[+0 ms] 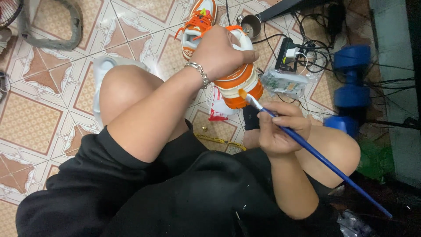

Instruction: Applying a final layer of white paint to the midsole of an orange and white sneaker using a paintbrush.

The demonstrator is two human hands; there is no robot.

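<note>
My left hand (223, 50) grips an orange and white sneaker (239, 83) from above, heel end pointing down toward me. A silver chain bracelet (199, 72) sits on that wrist. My right hand (280, 127) holds a long blue-handled paintbrush (320, 156); its orange-tipped bristles touch the sneaker's orange heel. A second orange and white sneaker (199, 22) with orange laces lies on the tiled floor beyond my left hand.
A blue dumbbell (351, 87) lies at the right by tangled black cables (311, 52) and a power adapter. A clear plastic packet (285, 83), a red and white packet (217, 109) and a metal cup (250, 24) are on the floor. My bare knees flank the work.
</note>
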